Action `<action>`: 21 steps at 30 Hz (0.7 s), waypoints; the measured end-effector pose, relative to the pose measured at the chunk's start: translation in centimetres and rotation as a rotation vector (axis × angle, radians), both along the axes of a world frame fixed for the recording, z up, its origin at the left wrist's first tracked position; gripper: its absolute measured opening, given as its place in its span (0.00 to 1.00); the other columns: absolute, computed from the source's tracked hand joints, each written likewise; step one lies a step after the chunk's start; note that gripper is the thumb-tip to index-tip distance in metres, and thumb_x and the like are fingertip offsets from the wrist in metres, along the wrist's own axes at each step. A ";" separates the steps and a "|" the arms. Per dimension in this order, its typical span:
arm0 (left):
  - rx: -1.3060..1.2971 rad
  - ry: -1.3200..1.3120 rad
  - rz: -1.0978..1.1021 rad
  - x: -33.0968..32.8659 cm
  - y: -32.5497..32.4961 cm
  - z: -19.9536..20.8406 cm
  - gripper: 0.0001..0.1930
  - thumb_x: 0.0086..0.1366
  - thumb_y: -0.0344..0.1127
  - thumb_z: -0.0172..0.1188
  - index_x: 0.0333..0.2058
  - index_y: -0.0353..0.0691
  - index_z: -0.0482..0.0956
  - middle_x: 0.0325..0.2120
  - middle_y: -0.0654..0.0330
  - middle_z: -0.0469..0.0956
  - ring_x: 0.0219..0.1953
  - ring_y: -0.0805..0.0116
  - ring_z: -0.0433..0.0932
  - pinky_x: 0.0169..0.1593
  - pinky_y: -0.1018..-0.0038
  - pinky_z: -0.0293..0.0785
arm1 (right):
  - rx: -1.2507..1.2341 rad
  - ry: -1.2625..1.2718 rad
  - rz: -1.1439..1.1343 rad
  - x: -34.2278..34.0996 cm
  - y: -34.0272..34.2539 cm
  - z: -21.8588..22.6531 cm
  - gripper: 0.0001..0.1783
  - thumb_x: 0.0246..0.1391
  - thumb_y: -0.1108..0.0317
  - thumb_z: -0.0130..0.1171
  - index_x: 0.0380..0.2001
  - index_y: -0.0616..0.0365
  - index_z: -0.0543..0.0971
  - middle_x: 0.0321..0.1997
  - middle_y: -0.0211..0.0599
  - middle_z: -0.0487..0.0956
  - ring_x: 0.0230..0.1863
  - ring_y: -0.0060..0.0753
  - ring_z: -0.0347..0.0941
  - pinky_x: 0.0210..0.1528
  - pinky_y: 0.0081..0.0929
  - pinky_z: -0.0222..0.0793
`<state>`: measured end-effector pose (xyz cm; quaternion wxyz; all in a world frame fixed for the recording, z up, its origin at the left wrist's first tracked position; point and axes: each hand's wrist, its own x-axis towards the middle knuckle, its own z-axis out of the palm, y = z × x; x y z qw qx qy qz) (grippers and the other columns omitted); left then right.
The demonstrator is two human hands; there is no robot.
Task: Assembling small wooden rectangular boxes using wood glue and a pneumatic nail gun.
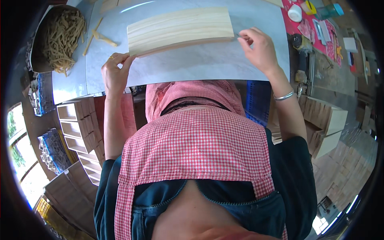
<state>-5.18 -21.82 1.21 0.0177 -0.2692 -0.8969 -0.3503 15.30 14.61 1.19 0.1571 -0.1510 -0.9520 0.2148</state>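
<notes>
A long pale wooden board (180, 27) lies on the grey-white tabletop, with a thin brownish edge showing along its near side. At its near left corner, my left hand (115, 73) is closed, thumb and fingers pinched against the wood. My right hand (259, 50) is raised just past the board's right end, a little apart from it. Its fingers are curled and pinched together; a small dark thin bit shows at the tips, too small to name. Left of the board, a few loose tan strips (100, 38) lie on the table.
A dark basin (40, 52) heaped with tan strips stands at the table's left. Pale wooden boxes (70, 129) are stacked below left, more boxes (331, 130) at right. A side bench holds a white jar (295, 13), a teal bottle (330, 11) and a power tool (301, 42).
</notes>
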 end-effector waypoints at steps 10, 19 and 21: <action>-0.139 0.048 -0.011 -0.3 0.5 1.1 0.09 0.58 0.30 0.73 0.34 0.31 0.89 0.26 0.61 0.81 0.24 0.72 0.72 0.30 0.76 0.69 | 0.031 0.109 0.058 -1.3 -1.4 -1.1 0.04 0.53 0.77 0.63 0.26 0.61 0.79 0.25 0.32 0.78 0.21 0.32 0.67 0.28 0.30 0.64; -0.212 0.096 -0.048 -0.7 0.2 1.1 0.08 0.59 0.31 0.72 0.34 0.32 0.89 0.24 0.60 0.81 0.23 0.70 0.72 0.30 0.74 0.69 | -0.104 0.115 0.140 -1.6 -0.5 -1.0 0.05 0.50 0.80 0.63 0.23 0.62 0.77 0.21 0.32 0.75 0.20 0.33 0.64 0.26 0.31 0.61; -0.236 0.079 -0.023 0.0 1.0 2.0 0.08 0.59 0.31 0.71 0.33 0.32 0.89 0.25 0.60 0.81 0.23 0.70 0.73 0.30 0.75 0.69 | -0.109 0.126 0.146 -1.5 -0.4 -1.3 0.06 0.50 0.80 0.63 0.23 0.63 0.76 0.21 0.32 0.75 0.19 0.33 0.64 0.26 0.31 0.60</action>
